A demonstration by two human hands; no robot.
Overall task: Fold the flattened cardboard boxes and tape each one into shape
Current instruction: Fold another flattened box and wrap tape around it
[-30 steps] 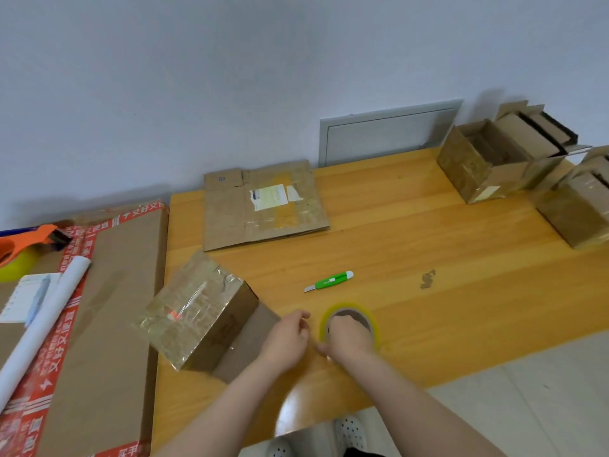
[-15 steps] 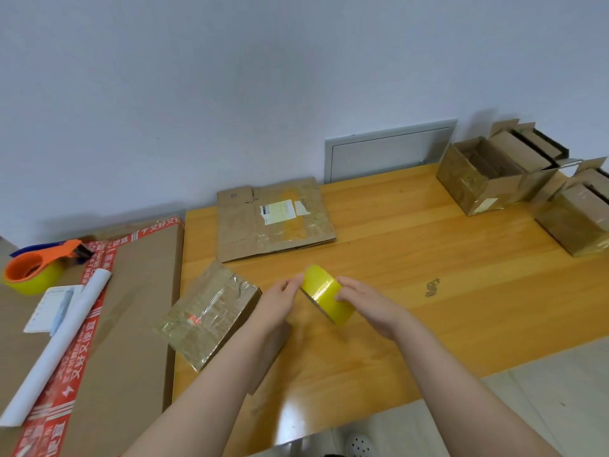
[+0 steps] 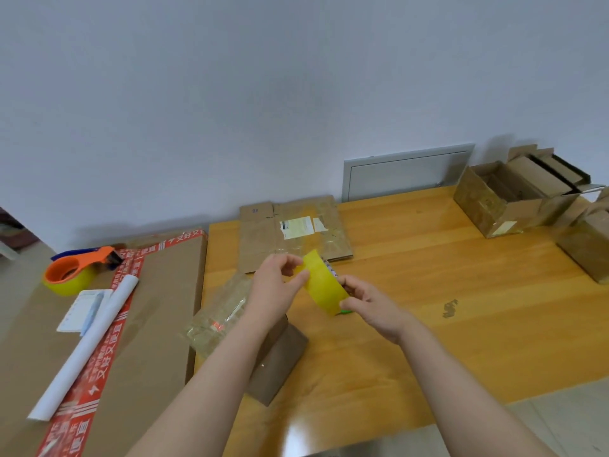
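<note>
A yellow roll of tape (image 3: 324, 285) is held in the air above the wooden table (image 3: 461, 291). My right hand (image 3: 372, 306) grips the roll from the right side. My left hand (image 3: 276, 282) pinches at the roll's upper left edge with fingers curled. Under my left forearm lies a folded cardboard box (image 3: 227, 315), wrapped in shiny clear tape, its brown open end toward me. A flattened cardboard box (image 3: 293, 232) with a white label lies at the table's back edge.
Assembled open boxes (image 3: 514, 196) stand at the back right, another taped box (image 3: 590, 245) at the right edge. To the left a large flat carton (image 3: 158, 308) carries an orange tape dispenser (image 3: 75, 268), a white paper roll (image 3: 89, 347) and a notepad (image 3: 82, 308). A green knife tip (image 3: 346, 312) peeks under the roll.
Both hands lifted the tape roll off the table and raised it, turning it on edge. My left hand moved onto the roll's edge. The view tilted up.
</note>
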